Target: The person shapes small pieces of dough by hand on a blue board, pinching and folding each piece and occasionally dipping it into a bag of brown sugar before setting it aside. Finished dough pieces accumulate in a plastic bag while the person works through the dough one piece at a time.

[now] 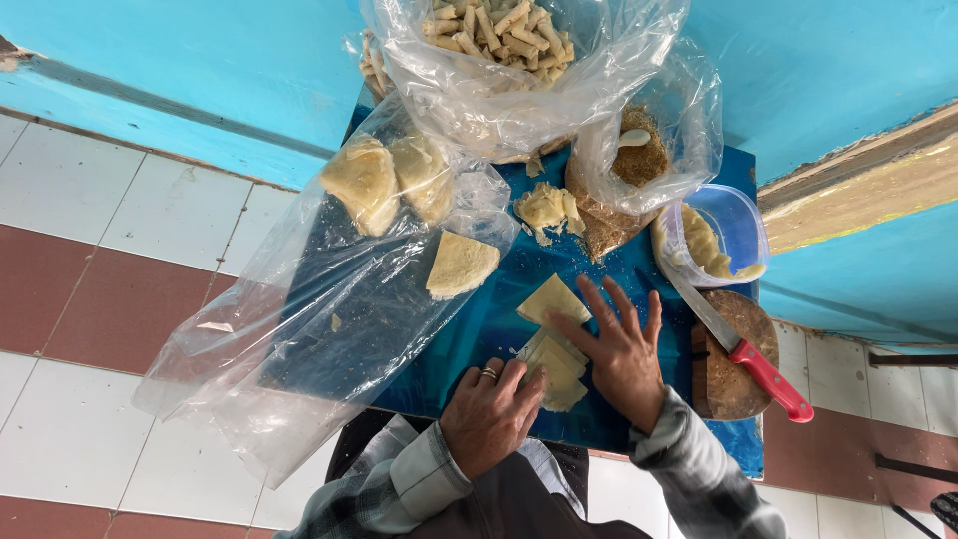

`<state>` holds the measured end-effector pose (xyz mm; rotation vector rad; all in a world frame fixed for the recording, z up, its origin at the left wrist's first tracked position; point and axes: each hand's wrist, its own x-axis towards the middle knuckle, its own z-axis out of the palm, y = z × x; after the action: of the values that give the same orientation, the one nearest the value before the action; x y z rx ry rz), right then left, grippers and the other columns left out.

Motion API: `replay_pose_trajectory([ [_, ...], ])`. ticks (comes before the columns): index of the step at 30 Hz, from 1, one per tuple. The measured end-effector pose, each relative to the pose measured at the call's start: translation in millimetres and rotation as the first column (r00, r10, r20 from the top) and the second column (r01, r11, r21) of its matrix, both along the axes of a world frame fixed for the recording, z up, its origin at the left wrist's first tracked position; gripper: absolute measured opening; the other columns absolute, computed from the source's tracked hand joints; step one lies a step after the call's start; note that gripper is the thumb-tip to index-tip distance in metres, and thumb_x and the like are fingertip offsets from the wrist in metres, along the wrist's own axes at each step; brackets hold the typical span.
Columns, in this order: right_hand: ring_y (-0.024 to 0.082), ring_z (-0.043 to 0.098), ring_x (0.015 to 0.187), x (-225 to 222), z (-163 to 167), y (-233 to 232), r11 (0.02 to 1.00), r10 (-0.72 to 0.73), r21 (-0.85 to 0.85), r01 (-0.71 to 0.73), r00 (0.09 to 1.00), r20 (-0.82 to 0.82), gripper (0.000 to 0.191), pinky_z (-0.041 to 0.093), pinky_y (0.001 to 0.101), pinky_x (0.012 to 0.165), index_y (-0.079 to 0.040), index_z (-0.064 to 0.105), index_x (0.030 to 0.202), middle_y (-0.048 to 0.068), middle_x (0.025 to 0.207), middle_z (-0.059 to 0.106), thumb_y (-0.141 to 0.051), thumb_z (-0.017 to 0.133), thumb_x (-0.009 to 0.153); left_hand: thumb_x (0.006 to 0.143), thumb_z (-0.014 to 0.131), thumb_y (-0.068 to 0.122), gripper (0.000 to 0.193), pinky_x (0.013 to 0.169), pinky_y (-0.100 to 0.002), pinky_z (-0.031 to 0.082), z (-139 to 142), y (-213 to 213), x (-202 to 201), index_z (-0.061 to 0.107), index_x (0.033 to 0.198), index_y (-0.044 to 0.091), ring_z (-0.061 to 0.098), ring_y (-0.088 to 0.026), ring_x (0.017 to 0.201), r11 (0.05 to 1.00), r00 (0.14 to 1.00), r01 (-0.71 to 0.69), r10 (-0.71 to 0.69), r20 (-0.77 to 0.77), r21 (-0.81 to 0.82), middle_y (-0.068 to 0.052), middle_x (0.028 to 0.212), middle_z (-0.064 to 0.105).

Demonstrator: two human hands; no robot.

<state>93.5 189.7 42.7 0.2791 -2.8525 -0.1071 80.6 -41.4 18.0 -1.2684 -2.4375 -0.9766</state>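
My left hand (489,411), with a ring on one finger, rests on a small stack of pale triangular dough sheets (555,371) on a blue table (479,329). My right hand (621,351) lies flat with fingers spread over the same stack, its fingertips at a single triangular sheet (551,298) just beyond. Another folded pale sheet (459,264) lies at the mouth of a clear plastic bag (329,319) holding more folded dough (384,180).
A red-handled knife (743,351) lies on a round wooden board (733,384) at the right. Behind it are a clear tub (733,225), a bag of brown filling (639,160) and a big bag of rolled pastries (499,40). Tiled floor lies around the table.
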Motion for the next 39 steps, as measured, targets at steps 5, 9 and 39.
replay_pose_trajectory([
  [5,0.034,0.04,0.147,-3,12,5,0.98,0.002,-0.198,-0.012,0.999,-0.049,0.058,0.014,0.0719,0.12,-0.031,0.07,0.13,0.008,0.16,0.045,0.002,0.062,0.084,0.095,0.069,0.022,0.035,0.069,-0.038,0.047,3,-1,-1,0.067,0.126,0.006,0.059,-0.022,0.085,1.0,1.0,-0.003,0.003,-0.008,0.019,-0.008,0.102,0.056],
  [9,0.031,0.038,0.146,30,11,-10,0.983,0.171,-0.05,-0.176,0.981,-0.09,0.054,0.013,0.0716,0.121,-0.036,0.066,0.129,0.003,0.159,0.043,-0.006,0.066,0.085,0.095,0.07,0.022,0.033,0.068,-0.038,0.047,2,0,-1,0.067,0.124,0.006,0.059,-0.023,0.085,1.0,1.0,-0.01,0.01,0.004,0.001,-0.008,0.1,0.055],
  [39,0.026,0.03,0.151,17,11,2,0.762,0.112,0.644,-0.065,0.993,-0.032,0.078,0.002,0.0695,0.12,-0.03,0.041,0.159,0.0,0.166,0.035,-0.017,0.066,0.086,0.097,0.068,0.023,0.03,0.068,-0.038,0.046,-3,2,-1,0.068,0.122,0.006,0.059,-0.023,0.084,1.0,1.0,-0.012,0.012,-0.01,0.014,-0.008,0.1,0.055],
])
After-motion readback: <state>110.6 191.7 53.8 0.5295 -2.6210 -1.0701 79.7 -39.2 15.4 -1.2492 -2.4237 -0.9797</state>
